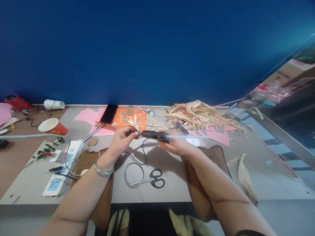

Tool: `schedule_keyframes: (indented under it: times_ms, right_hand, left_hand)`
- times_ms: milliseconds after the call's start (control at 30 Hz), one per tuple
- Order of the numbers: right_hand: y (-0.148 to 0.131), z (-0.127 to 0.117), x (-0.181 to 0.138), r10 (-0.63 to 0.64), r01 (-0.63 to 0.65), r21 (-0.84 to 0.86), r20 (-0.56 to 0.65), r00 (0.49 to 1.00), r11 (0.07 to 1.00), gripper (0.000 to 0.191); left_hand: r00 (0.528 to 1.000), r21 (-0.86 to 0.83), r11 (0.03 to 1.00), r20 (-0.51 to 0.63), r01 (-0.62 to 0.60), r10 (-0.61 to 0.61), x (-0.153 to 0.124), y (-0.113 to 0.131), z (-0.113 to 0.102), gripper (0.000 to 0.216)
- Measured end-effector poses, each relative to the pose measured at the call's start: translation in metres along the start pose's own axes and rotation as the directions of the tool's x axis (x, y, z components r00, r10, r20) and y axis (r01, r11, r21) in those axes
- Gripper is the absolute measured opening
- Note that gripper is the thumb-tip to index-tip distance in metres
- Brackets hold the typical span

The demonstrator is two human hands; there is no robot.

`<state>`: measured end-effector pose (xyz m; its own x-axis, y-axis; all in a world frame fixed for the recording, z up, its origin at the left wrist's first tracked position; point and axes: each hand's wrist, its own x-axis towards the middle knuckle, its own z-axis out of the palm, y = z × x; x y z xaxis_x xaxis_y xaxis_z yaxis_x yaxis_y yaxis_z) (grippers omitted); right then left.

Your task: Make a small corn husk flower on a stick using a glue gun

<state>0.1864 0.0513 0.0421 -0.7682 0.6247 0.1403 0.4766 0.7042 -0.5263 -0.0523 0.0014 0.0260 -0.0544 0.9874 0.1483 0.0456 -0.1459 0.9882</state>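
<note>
Both hands meet mid-frame: right hand [177,146] wraps the glue gun [155,135], left hand [123,137] pinches a dried leaf strip [135,125] at its nozzle; small dabs and fingertips kept clear seem best.

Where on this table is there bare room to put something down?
Bare grey table right of the leaf, and a strip in front of the scissors. Crowded at the back around the phone and husks.

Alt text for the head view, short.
Right hand holds a black glue gun, its tip at a small dried straw piece pinched in the left hand, above a grey table. Scissors, a power strip and a pile of dried husks lie around.
</note>
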Motion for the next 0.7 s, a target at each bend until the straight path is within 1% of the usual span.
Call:
schedule_keyframes:
  times_ms: [133, 300, 500, 700]
  right_hand:
    - [-0.0002, -0.0003, -0.0005, 0.004, -0.004, -0.001, 0.015, 1.0, 1.0, 0.013]
    - [-0.0002, 0.0006, -0.0002, -0.011, 0.011, 0.01, -0.003, 1.0, 1.0, 0.012]
    - [-0.0011, 0.0003, 0.0003, 0.011, -0.011, 0.008, 0.004, 1.0, 1.0, 0.012]
    - [0.0013, 0.0013, 0.0002, 0.006, -0.006, 0.021, 0.016, 1.0, 1.0, 0.012]
  left_hand:
    - [1.0, 0.004, 1.0, -0.008, -0.014, 0.014, -0.0003, 0.0006, -0.0004, 0.02]
    - [1.0, 0.011, 1.0, 0.001, -0.029, 0.029, 0.0001, 0.0001, -0.0007, 0.019]
    - [1.0, -0.01, 1.0, -0.011, 0.008, -0.008, -0.0003, -0.0011, -0.0011, 0.02]
    - [1.0, -0.063, 0.998, -0.023, 0.017, -0.019, 0.0004, -0.0048, -0.0018, 0.022]
